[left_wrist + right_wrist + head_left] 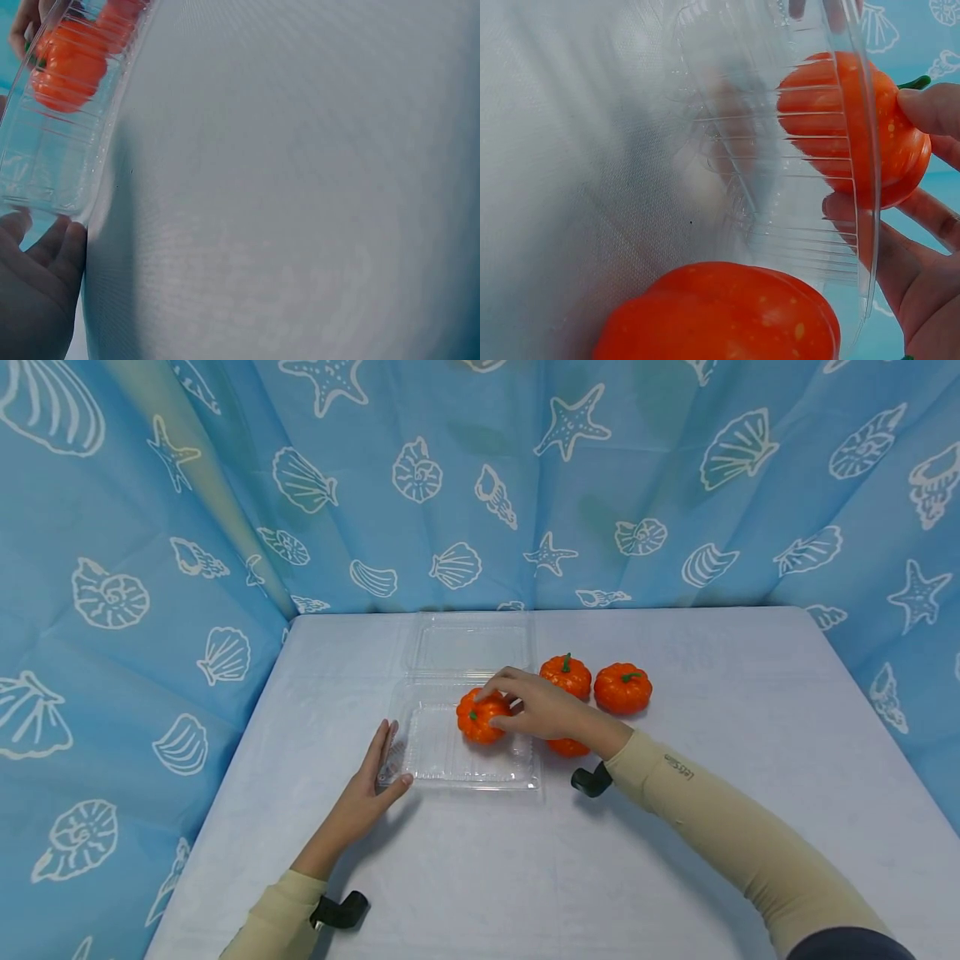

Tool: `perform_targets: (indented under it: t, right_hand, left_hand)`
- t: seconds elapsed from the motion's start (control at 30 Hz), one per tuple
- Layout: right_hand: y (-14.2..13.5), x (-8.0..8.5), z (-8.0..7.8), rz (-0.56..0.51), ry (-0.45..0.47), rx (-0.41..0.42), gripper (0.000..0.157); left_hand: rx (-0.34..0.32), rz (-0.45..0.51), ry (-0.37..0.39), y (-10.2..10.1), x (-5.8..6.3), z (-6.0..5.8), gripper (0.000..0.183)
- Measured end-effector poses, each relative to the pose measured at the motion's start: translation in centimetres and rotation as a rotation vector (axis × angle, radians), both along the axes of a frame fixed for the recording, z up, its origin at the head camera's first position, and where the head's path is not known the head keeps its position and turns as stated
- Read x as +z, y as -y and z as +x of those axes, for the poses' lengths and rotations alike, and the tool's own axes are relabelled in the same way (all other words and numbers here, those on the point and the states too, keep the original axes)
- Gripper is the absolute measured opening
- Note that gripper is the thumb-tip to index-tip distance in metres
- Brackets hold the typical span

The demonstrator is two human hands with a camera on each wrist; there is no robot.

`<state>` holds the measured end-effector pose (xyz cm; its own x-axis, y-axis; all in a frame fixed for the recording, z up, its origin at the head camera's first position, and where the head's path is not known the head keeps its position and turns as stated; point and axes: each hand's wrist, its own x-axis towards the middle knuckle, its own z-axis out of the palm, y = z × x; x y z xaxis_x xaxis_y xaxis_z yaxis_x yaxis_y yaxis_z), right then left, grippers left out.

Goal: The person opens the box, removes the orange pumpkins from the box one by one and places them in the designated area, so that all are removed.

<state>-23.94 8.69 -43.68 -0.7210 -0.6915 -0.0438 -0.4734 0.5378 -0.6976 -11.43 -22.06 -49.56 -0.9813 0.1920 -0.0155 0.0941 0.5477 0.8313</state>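
Observation:
A clear plastic clamshell box (438, 752) lies on the table with its lid (471, 643) folded back. My right hand (547, 703) holds an orange mini pumpkin (477, 720) with a green stem, thumb and fingers around its sides. That pumpkin (889, 142) is partly below the box's rim in the right wrist view; whether it touches the bottom I cannot tell. At the box's left side my left hand (365, 800) touches the wall with extended fingers, its thumb by the front corner. Seen from the left wrist, those fingers (71, 251) meet the box's end.
Two more pumpkins, one (566, 675) behind my right hand and one (623, 688) to its right, sit beside the box. Another pumpkin (567, 747) is partly hidden under my right wrist. A blue shell-patterned curtain (465, 510) hangs behind the white-covered table (480, 877).

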Motion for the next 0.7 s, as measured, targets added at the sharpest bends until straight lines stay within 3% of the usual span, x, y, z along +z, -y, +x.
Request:
perform_targets:
  t: [0.7]
  right_hand:
    - [-2.4, 0.3, 0.9, -0.120, 0.045, -0.095, 0.036]
  left_hand:
    - [-0.016, 0.004, -0.020, 0.2, -0.4, 0.0, 0.092]
